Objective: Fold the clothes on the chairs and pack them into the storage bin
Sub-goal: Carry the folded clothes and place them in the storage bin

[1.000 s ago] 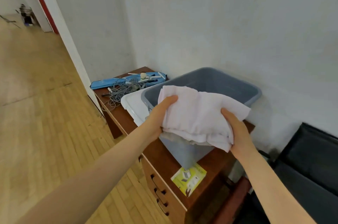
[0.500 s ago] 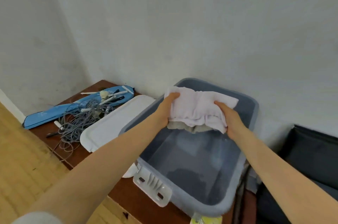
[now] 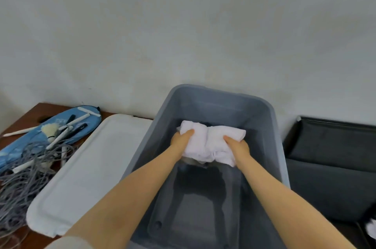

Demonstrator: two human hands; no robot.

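A person lowers a folded white garment into a grey plastic storage bin at the centre of the frame, both bare arms reaching down past the near rim. The left hand grips the garment's left end, thumb on top and fingers curled beneath; the right hand clutches the right end the same way. The bundle's long axis runs left to right across the bin's width, spanning the gap between the two hands, and it hangs toward the far end of the bin, above the floor and not yet resting on it as far as the view shows. A bit of greyer fabric peeks from under the white fold. A dark shape lies on the bin's floor directly below and nearer the camera; whether it is a shadow or an item already packed cannot be told. Both hands sit equally close to the load, so setting it down appears to call for a straight drop, with the far wall just beyond the cloth. The bin's white lid lies flat beside it at left, on a wooden desk that also carries a blue pouch and a tangle of grey cables. A dark chair stands at right.
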